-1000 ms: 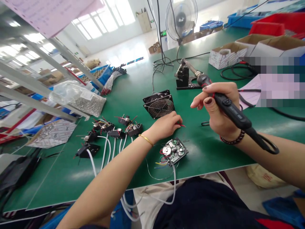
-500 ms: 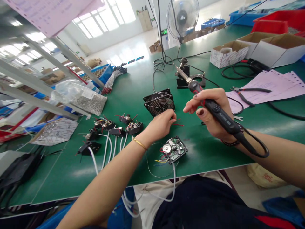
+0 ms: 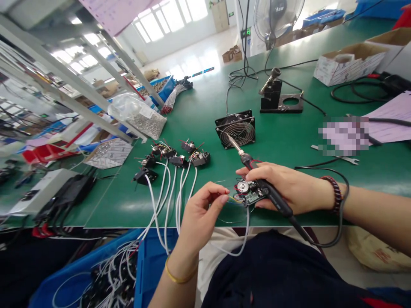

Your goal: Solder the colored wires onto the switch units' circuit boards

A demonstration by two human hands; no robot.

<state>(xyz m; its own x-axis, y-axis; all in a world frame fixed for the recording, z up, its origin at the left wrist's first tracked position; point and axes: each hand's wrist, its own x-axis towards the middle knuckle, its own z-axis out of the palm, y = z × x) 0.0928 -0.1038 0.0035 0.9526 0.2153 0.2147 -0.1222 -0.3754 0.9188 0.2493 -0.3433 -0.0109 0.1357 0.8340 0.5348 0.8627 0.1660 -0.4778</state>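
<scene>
In my right hand (image 3: 293,188) is a black soldering iron (image 3: 276,201), its metal tip pointing up and left in front of the small fan. Fingers of the same hand also rest around a small motor-and-circuit-board module (image 3: 255,194) near the table's front edge. My left hand (image 3: 202,209) is closed in a pinch at the module's left side, on the end of a thin yellow wire (image 3: 236,199). A white cable (image 3: 248,231) runs from the module down over the edge. The left fingertips partly hide the wire ends.
Several similar black modules (image 3: 201,158) with white cables lie left. Behind stand a square metal-grilled fan (image 3: 239,130) and the iron's black stand (image 3: 272,100). A wrench (image 3: 351,160) and pink paper (image 3: 391,119) lie right. A blue bin (image 3: 139,273) of cabled parts sits below the edge.
My right hand has lowered the soldering iron and come to the module. My left hand has moved back from beside the fan to the module's wires. The view has shifted left.
</scene>
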